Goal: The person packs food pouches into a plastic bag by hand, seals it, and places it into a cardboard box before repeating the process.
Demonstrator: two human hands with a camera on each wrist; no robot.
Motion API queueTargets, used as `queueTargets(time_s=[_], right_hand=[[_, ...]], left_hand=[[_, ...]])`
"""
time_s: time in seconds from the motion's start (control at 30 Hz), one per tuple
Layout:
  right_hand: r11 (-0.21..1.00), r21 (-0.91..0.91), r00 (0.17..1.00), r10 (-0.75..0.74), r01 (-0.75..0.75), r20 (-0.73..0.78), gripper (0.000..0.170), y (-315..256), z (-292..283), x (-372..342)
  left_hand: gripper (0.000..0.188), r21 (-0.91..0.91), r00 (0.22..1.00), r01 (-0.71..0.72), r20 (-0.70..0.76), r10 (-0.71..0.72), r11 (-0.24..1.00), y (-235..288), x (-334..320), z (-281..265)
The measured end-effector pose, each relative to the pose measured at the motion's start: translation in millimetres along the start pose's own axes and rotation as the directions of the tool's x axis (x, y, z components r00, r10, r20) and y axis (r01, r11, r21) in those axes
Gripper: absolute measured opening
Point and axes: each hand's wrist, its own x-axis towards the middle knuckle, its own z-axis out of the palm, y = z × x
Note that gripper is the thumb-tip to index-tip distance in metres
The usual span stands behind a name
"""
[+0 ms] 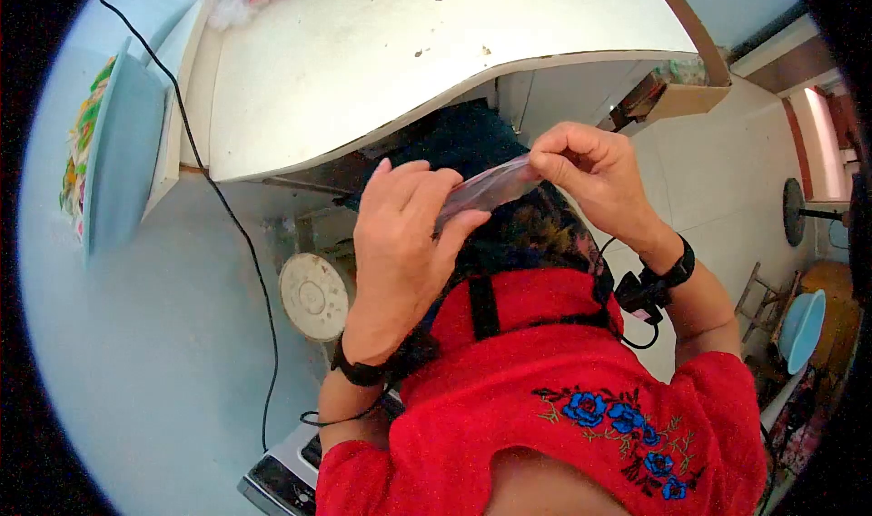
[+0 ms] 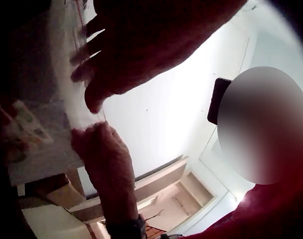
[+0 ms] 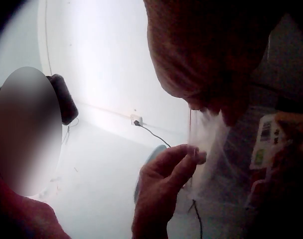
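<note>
A clear plastic bag [image 1: 495, 187] is stretched between my two hands in front of the table edge. With thumb and fingers, my left hand [image 1: 400, 243] grips the bag's left part. At the opposite end my right hand [image 1: 595, 175] pinches a corner between thumb and curled forefinger. The right wrist view shows the see-through film [image 3: 211, 144] running between the fingertips, with a printed label [image 3: 261, 149] lower on the bag. A thin reddish line runs along the bag's edge in the left wrist view. The bag's lower part is hidden in the head view.
A white tabletop [image 1: 381, 71] with a curved front edge lies ahead. On the left stands a light-blue basin [image 1: 127, 153] of colourful items, near a hanging black cable [image 1: 227, 207]. A round pale lid [image 1: 313, 296] is below; another blue basin [image 1: 802, 330] sits far right.
</note>
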Motion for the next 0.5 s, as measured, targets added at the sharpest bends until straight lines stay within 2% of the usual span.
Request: queueTargets(time_s=[0.07, 0.17, 0.3, 0.4, 0.5], right_hand=[[1.000, 0.017, 1.000, 0.006, -0.006, -0.011, 0.012, 3, -1, 0], [1.000, 0.001, 1.000, 0.011, -0.011, -0.003, 0.012, 4, -3, 0], [0.998, -0.064, 0.999, 0.021, -0.019, 0.026, 0.012, -1, -5, 0], [0.997, -0.074, 1.000, -0.010, 0.011, 0.019, 0.010, -2, -4, 0], [0.981, -0.131, 0.990, -0.135, 0.140, 0.047, 0.011, -12, -1, 4]], left_hand=[[0.023, -0.051, 1.000, 0.007, 0.013, -0.007, 0.999, -1, 1, 7], [0.013, -0.053, 0.998, -0.013, -0.060, 0.010, 0.999, -1, 0, 14], [0.009, -0.045, 0.997, -0.030, -0.069, 0.027, 0.999, -2, 0, 14], [0.006, -0.055, 0.998, -0.022, -0.061, 0.019, 0.998, -2, -1, 15], [0.006, -0.053, 0.998, -0.023, -0.060, 0.019, 0.998, -1, -4, 15]])
